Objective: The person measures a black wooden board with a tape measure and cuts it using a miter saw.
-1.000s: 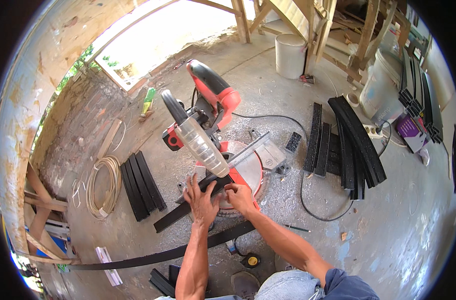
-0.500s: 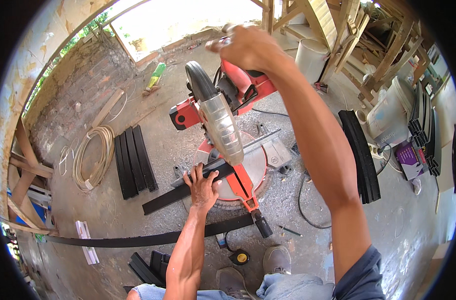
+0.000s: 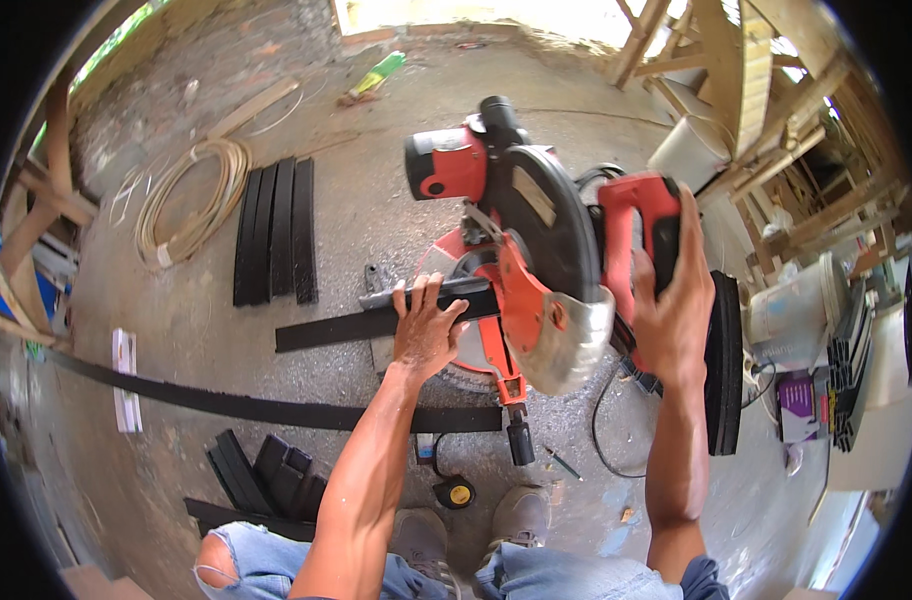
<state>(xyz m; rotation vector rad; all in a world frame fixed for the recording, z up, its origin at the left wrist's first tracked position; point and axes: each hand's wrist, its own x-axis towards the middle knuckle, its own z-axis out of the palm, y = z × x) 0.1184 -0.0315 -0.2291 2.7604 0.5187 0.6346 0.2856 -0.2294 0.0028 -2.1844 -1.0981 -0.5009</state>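
A red and black miter saw (image 3: pixel 556 215) stands on the concrete floor in front of me, its head lowered over the base. My right hand (image 3: pixel 674 310) is wrapped around the saw's red handle (image 3: pixel 621 215). The metal-edged guard (image 3: pixel 566 345) hides the blade and the cutting spot. A black bar (image 3: pixel 331 328) lies across the saw base along the metal fence. My left hand (image 3: pixel 428 330) clamps it there, fingers spread over the fence and thumb on the bar. The bar's right end disappears behind the saw head.
A long black strip (image 3: pixel 226 402) crosses the floor near my shoes, with a tape measure (image 3: pixel 458 493) and pencil (image 3: pixel 564 463) close by. Several black strips (image 3: pixel 276 235) and a cable coil (image 3: pixel 191 215) lie left. More black strips (image 3: pixel 724 370) and a bucket (image 3: pixel 801 295) stand right.
My right hand has brought the saw head down from its raised position toward the bar. My left hand stays on the bar. The view has shifted somewhat.
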